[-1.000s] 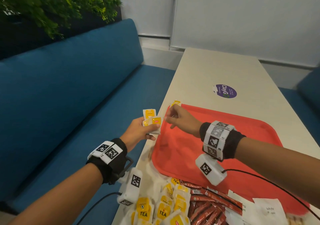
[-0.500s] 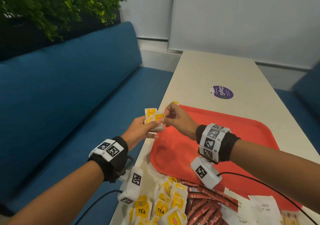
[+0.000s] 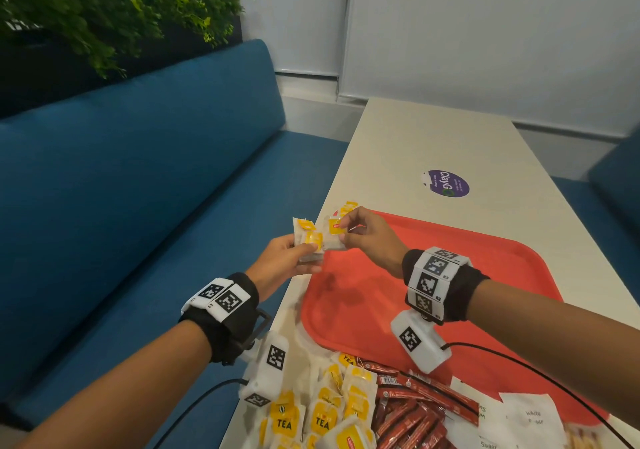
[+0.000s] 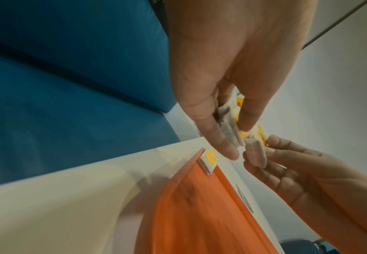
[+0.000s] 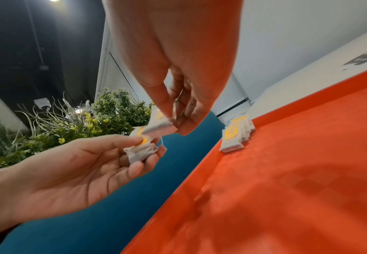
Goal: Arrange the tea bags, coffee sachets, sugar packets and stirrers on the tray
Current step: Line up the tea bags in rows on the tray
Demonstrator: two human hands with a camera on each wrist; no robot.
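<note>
My left hand (image 3: 289,258) holds a small bunch of white tea bags with yellow tags (image 3: 306,237) beside the left edge of the red tray (image 3: 485,275). My right hand (image 3: 360,237) pinches one tea bag (image 3: 333,232) right next to that bunch. In the right wrist view the pinched tea bag (image 5: 159,128) sits just above the left hand's tea bags (image 5: 140,151). A short row of tea bags (image 5: 236,135) stands in the tray's far left corner. In the left wrist view the left hand's tea bags (image 4: 227,123) show between its fingers.
A loose heap of tea bags (image 3: 322,410), red coffee sachets (image 3: 412,410) and white sugar packets (image 3: 526,417) lies at the tray's near edge. A purple sticker (image 3: 446,183) marks the table (image 3: 433,137) beyond. A blue bench (image 3: 138,189) runs along the left.
My right hand came back from the tray's far left corner to the left hand and now pinches one tea bag from the bunch. The left hand stayed about where it was.
</note>
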